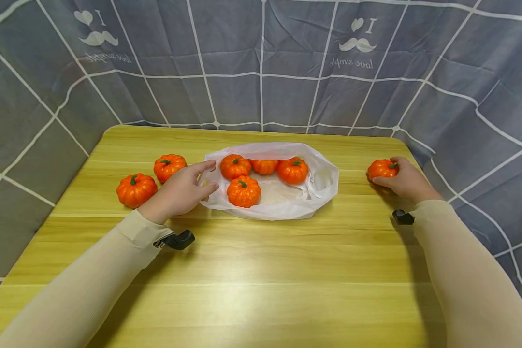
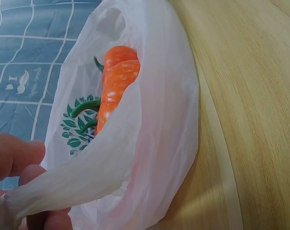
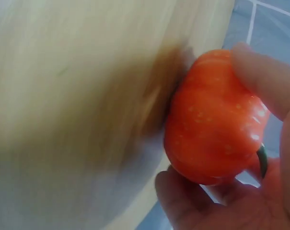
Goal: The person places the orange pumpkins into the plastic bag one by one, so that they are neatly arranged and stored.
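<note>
Pumpkin (image 1: 379, 169): clamped between thumb and fingers of the right hand (image 1: 411, 182), near the right edge of the table (image 1: 261, 295); I can't tell whether it touches wood.
Left hand (image 1: 180, 191): at the white bag's (image 1: 282, 212) left end, thumb and forefinger apart; whether it grips plastic, I can't tell.
Bag mouth: wide, showing me four pumpkins (image 1: 243, 192).
Table's left: two more pumpkins (image 1: 137, 190).

Place: looked like a makeshift curtained-off booth; whether a home, lab or workshop lay around it could not be told.
Table (image 1: 261, 270): was a wood-grain top with rounded far corners.
Cloth (image 1: 230, 55): hung behind the table and along its left and right sides, grey-blue with white grid lines.
Print (image 1: 357, 45): showed hearts, moustaches and reversed lettering behind the table.
</note>
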`<state>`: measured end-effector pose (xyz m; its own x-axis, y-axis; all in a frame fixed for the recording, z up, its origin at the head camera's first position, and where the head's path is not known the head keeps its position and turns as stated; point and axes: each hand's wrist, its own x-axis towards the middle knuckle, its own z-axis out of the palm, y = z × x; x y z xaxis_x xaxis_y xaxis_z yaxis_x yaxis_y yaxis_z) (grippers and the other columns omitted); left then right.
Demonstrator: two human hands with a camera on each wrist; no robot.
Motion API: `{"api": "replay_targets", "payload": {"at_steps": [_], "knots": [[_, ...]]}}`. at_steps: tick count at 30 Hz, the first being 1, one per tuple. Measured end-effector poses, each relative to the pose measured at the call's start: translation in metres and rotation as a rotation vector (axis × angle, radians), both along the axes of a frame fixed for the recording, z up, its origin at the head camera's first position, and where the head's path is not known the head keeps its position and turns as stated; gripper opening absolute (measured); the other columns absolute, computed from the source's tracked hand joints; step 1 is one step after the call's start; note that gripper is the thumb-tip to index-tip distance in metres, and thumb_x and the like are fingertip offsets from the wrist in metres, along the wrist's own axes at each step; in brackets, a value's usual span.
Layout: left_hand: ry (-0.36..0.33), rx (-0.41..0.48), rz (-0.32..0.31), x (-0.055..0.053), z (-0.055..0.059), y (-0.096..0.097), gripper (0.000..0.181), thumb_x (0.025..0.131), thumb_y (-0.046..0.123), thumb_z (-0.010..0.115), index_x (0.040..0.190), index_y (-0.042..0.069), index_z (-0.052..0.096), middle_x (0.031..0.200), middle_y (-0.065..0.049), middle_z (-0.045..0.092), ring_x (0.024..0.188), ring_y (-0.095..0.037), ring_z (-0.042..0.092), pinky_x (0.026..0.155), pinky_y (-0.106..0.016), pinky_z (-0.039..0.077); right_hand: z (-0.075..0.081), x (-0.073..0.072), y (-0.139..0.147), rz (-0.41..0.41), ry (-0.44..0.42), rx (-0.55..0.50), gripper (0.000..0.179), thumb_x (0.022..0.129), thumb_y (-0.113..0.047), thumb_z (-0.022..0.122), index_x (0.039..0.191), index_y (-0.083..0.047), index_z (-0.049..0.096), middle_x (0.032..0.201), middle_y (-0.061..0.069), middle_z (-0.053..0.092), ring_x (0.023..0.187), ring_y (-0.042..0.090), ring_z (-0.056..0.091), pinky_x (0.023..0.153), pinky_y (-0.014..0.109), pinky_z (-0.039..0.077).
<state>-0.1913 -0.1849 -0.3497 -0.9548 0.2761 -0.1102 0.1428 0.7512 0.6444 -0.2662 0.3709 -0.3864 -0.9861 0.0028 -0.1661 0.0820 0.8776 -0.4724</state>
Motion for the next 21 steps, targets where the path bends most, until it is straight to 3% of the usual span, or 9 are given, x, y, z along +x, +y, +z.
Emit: {"api": "replay_targets", "payload": {"at_steps": [5,10,16,21], "knots": [[0.000,0.001,-0.005,0.000,0.000,0.001,0.069,0.105,0.033,0.063,0.164,0.008,0.037,0.156,-0.011,0.056,0.072,-0.018,0.066,0.063,-0.036,0.043,0.008,0.000,-0.014,-0.011,0.088,-0.069,0.105,0.096,-0.052,0.073,0.163,0.007,0.018,0.151,0.039,0.041,0.131,0.053,0.046,0.113,0.068,0.038],[-0.007,0.000,-0.003,0.000,0.000,0.001,0.069,0.105,0.033,0.063,0.164,0.009,0.036,0.155,-0.011,0.056,0.071,-0.020,0.065,0.061,-0.035,0.043,0.027,0.005,-0.049,0.030,0.233,-0.144,0.092,0.094,-0.038,0.079,0.160,0.003,0.031,0.148,0.033,0.046,0.126,0.048,0.051,0.107,0.062,0.043],[0.009,0.002,-0.007,0.000,-0.002,0.002,0.068,0.105,0.033,0.063,0.163,0.008,0.038,0.157,-0.011,0.055,0.072,-0.019,0.066,0.061,-0.035,0.043,0.053,0.020,-0.110,0.165,0.319,-0.158,0.084,0.090,-0.025,0.083,0.156,0.000,0.038,0.148,0.026,0.049,0.125,0.044,0.052,0.109,0.063,0.046],[0.016,0.002,-0.003,0.000,-0.003,0.002,0.068,0.105,0.033,0.063,0.163,0.007,0.038,0.158,-0.011,0.054,0.075,-0.018,0.069,0.062,-0.035,0.045,0.059,0.034,-0.158,0.331,0.355,-0.175,0.080,0.086,-0.018,0.086,0.152,-0.001,0.044,0.147,0.022,0.050,0.129,0.039,0.052,0.112,0.059,0.047]]}}
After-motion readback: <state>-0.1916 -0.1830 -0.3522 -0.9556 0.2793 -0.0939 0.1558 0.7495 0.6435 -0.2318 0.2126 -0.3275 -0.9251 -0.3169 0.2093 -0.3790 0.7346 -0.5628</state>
